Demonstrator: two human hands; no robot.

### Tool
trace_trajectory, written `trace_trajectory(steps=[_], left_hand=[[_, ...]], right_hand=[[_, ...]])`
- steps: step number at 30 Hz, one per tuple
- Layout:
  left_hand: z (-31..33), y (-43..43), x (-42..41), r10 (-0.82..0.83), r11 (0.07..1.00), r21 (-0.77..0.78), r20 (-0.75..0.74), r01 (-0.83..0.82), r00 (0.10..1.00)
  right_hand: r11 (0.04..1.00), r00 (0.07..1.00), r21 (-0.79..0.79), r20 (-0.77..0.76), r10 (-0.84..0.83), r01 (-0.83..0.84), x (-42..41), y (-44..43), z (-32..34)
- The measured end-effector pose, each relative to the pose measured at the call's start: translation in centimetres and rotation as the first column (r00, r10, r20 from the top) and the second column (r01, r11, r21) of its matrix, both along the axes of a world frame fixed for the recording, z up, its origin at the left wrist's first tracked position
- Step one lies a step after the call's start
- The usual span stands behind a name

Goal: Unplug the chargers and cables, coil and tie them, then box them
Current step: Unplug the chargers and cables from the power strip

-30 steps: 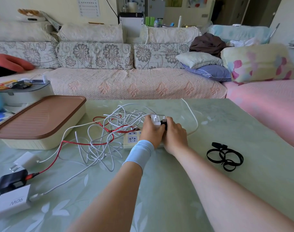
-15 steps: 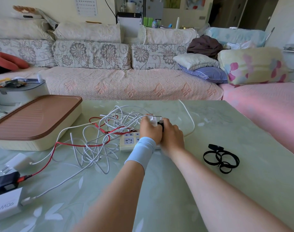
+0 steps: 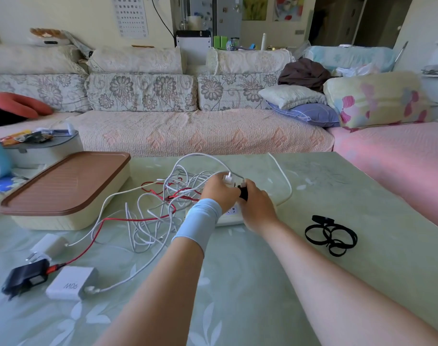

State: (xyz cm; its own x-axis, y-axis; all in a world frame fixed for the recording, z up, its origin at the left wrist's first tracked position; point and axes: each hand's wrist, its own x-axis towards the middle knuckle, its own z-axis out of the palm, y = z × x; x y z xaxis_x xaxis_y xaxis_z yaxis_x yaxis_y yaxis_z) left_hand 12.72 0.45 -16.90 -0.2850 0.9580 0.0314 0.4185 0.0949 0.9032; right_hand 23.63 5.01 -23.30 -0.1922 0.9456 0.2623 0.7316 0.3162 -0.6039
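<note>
The small white charger (image 3: 228,180) sits at the power strip (image 3: 229,217) near the middle of the green worktop (image 3: 262,283), pinched in the curled fingers of the left hand (image 3: 219,193). Just beside it the right hand (image 3: 257,208) grips a black plug (image 3: 243,192) — whether either is still seated in the strip is hidden. White and red cables (image 3: 160,208) tangle to the left, toward the brown-lidded box (image 3: 63,191); black ties (image 3: 330,235) lie apart on the right.
</note>
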Motion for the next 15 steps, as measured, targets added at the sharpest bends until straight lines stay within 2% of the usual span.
trace_trajectory(steps=[3,5,7,9,12,15], left_hand=[[1.1,-2.3,-0.4,-0.092,0.986,-0.143,-0.036,0.086,0.995],[0.9,-4.2,-0.4,-0.118,0.970,-0.214,0.001,0.115,0.993],[0.8,-6.0,-0.5,-0.105,0.965,-0.235,0.064,0.117,0.992],[0.9,-7.3,-1.0,-0.112,0.960,-0.242,0.134,0.142,0.985],[1.5,-9.2,-2.5,-0.108,0.968,-0.200,0.204,0.150,0.973],[1.5,-11.4,-4.2,-0.131,0.977,-0.142,0.189,0.160,0.973]], right_hand=[[0.995,0.987,-0.087,-0.154,0.033,-0.047,-0.5,-1.0,0.5],[0.998,0.992,-0.061,-0.124,0.023,-0.031,-0.7,-2.4,1.3],[0.999,1.000,0.041,-0.030,0.003,-0.002,-0.3,-3.8,2.3],[0.997,0.998,0.073,-0.057,0.023,-0.019,0.3,-5.4,3.8],[0.979,0.946,-0.117,-0.299,0.123,-0.164,0.1,-7.6,5.9],[0.840,0.870,-0.375,-0.448,0.205,-0.391,-1.1,-10.5,7.0]])
